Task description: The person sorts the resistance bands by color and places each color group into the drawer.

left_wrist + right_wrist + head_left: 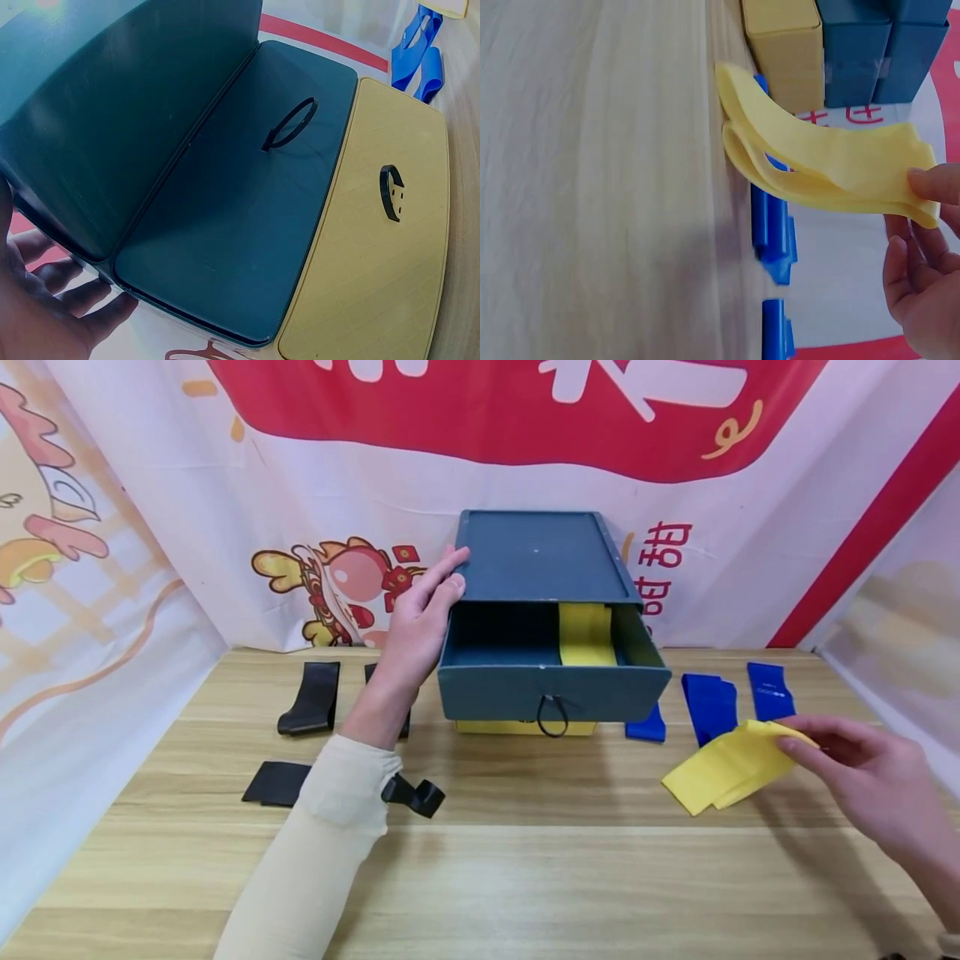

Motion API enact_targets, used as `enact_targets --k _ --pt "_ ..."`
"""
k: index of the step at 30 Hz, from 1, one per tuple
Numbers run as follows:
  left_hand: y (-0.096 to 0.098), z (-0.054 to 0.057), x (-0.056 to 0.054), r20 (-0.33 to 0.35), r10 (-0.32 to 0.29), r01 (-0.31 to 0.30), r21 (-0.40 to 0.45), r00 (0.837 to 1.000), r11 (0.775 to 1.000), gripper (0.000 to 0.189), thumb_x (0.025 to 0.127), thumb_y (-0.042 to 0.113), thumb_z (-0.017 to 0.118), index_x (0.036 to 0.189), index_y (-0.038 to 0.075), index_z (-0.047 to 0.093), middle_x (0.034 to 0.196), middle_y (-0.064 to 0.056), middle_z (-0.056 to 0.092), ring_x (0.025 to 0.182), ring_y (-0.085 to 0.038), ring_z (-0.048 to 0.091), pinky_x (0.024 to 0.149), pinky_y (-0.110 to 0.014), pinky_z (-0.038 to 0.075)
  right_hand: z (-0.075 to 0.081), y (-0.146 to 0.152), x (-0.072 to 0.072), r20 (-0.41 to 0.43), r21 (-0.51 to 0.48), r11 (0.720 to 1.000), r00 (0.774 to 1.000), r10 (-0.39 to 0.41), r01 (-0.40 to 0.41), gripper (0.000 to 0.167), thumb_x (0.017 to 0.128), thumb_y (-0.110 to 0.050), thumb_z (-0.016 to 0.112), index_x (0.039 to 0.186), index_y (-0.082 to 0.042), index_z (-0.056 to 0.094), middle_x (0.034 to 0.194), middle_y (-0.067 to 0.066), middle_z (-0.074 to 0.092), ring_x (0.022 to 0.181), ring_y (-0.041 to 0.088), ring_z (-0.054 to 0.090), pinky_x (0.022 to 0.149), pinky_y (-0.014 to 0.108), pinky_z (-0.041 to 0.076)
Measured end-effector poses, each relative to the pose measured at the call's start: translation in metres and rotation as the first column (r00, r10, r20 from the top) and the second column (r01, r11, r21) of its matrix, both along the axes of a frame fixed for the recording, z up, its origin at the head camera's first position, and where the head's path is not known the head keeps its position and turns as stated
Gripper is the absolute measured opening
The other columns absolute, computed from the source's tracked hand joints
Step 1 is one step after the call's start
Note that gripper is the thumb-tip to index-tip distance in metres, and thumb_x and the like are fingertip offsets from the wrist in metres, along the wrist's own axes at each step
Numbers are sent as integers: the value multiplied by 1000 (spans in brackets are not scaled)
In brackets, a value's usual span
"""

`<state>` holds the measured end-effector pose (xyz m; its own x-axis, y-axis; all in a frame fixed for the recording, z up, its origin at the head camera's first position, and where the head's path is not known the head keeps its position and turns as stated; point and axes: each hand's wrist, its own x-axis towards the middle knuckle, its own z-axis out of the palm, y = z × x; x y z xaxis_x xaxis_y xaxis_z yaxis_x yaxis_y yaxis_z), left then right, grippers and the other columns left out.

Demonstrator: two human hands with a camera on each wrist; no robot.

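A dark teal drawer cabinet [536, 556] stands at the back, its top drawer [491, 693] pulled out. Inside that drawer, on the right, lies a folded yellow resistance band [587, 635]. My left hand [416, 631] rests against the cabinet's left side, fingers fairly straight; in the left wrist view its fingertips touch the casing edge. Below the opened drawer are a closed teal drawer [225, 195] and a yellow one [367, 225]. Off to the right, my right hand [877, 777] pinches one end of another folded yellow resistance band [723, 772] between thumb and fingers; its other end hangs toward the cabinet.
Several blue bands [708, 706] lie on the table right of the cabinet. Several black bands [311, 697] lie on the left, partly behind my left arm. A printed cloth [360, 485] hangs close behind the cabinet. The wooden table [510, 885] extends in front.
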<state>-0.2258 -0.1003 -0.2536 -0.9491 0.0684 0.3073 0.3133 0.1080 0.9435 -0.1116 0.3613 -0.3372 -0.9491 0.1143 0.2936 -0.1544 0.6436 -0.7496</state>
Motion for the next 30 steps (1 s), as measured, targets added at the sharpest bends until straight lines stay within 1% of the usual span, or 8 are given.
enact_targets --k 4,11,15,18,20,23,25,30 --pt "-1 0 0 3 -1 1 -2 1000 1000 44 113 34 48 157 29 54 170 19 36 160 0 30 132 -32 31 7 -11 -1 -40 -18 1000 999 3 -4 21 97 -12 78 117 -11 79 95 -33 75 81 -12 69 68 4 52" --pt "-3 1 -1 -9 3 -3 7 1000 1000 44 113 32 49 156 27 55 171 17 36 159 0 30 132 -31 30 19 -33 -11 -120 -47 998 992 33 -39 22 100 -8 73 121 -3 75 100 -27 74 82 -9 70 72 4 54" --pt "-4 1 1 3 4 -4 0 1000 1000 44 113 33 49 157 29 54 171 19 36 160 1 29 132 -31 30 27 -43 -16 -184 -70 994 981 68 -82 23 99 -1 71 121 3 74 105 -18 74 83 -5 70 75 5 55" --pt "-4 0 1 8 -1 1 1 1000 1000 44 113 34 49 157 29 54 171 19 35 160 2 29 132 -31 30 33 -50 -19 -236 -133 981 966 104 -138 27 97 6 70 123 9 72 109 -10 75 85 0 71 76 7 57" --pt "-3 0 1 9 -3 3 2 1000 1000 44 113 34 49 157 29 53 171 19 35 160 2 29 132 -31 30 37 -54 -20 -264 -140 978 957 117 -158 29 96 8 69 125 10 71 112 -7 76 86 2 72 78 8 58" --pt "-3 0 1 9 -2 2 0 1000 1000 44 113 34 48 157 30 53 171 20 35 159 2 29 132 -31 30 43 -60 -21 -292 -129 980 950 107 -150 33 95 9 70 128 9 70 114 -6 76 88 3 73 80 9 58" --pt "-2 0 1 8 -3 3 1 1000 1000 44 113 34 48 157 29 53 171 19 35 160 2 29 132 -31 30 48 -63 -21 -298 -97 989 951 82 -115 34 96 7 70 129 6 69 115 -8 75 91 1 73 82 8 57" --pt "-1 0 0 -3 -5 5 8 1000 1000 45 113 33 48 157 27 54 171 17 36 159 1 30 132 -31 31 60 -71 -24 -340 -154 983 939 47 -105 29 95 8 71 124 9 68 110 -6 75 93 2 75 82 10 58"
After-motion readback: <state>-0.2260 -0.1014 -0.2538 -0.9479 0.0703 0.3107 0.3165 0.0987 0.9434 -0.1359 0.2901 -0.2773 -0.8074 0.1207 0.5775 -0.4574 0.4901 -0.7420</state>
